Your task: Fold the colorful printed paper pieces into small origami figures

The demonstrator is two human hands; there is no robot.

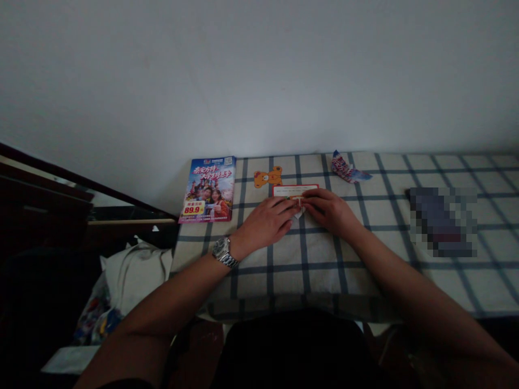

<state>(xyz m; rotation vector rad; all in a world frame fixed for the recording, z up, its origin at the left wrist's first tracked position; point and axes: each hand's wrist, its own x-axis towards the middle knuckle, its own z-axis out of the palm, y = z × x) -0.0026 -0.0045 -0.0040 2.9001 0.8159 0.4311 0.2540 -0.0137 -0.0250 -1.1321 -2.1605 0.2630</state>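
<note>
your left hand (263, 222) and right hand (327, 212) are closed in a pinch, fingertips meeting on a folded white paper (299, 214) at the near edge of a red-bordered card (295, 190), which lies crosswise straight ahead, equally near both hands.

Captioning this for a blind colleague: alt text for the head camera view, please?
The left hand and right hand meet over a red-bordered card on a checked tablecloth. A wristwatch circles the left wrist; a brochure and orange bear cutout lie nearby.
</note>
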